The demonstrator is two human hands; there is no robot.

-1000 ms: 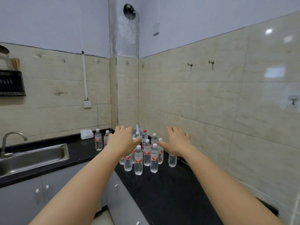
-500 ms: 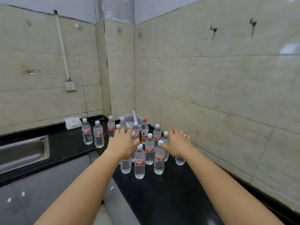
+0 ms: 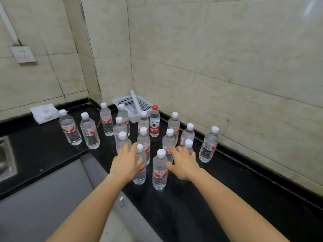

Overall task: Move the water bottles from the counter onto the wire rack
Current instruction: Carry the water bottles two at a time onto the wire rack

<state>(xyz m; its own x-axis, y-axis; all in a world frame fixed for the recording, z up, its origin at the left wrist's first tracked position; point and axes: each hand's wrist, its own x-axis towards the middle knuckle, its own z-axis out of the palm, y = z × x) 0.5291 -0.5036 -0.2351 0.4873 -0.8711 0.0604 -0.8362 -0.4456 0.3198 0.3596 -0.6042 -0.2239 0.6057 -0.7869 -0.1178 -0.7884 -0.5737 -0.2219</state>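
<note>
Several clear water bottles with white caps and red labels stand upright in the corner of a black counter [image 3: 218, 198]. One bottle with a red cap [image 3: 154, 123] stands at the back. My left hand [image 3: 126, 165] reaches in with fingers spread, just left of a near bottle [image 3: 139, 173]. My right hand [image 3: 183, 163] is spread beside the nearest bottle [image 3: 160, 172], its thumb close to it. Neither hand holds anything. No wire rack is in view.
A white plastic basket [image 3: 146, 103] with a white tube sits in the far corner. A folded white cloth [image 3: 44, 113] lies at the back left. A steel sink [image 3: 7, 158] edge shows at left. Tiled walls enclose the corner; a wall socket [image 3: 23, 54] hangs at left.
The view has tilted down and closer to the bottles. Both hands have moved forward and down into the cluster, fingers still spread, holding nothing.
</note>
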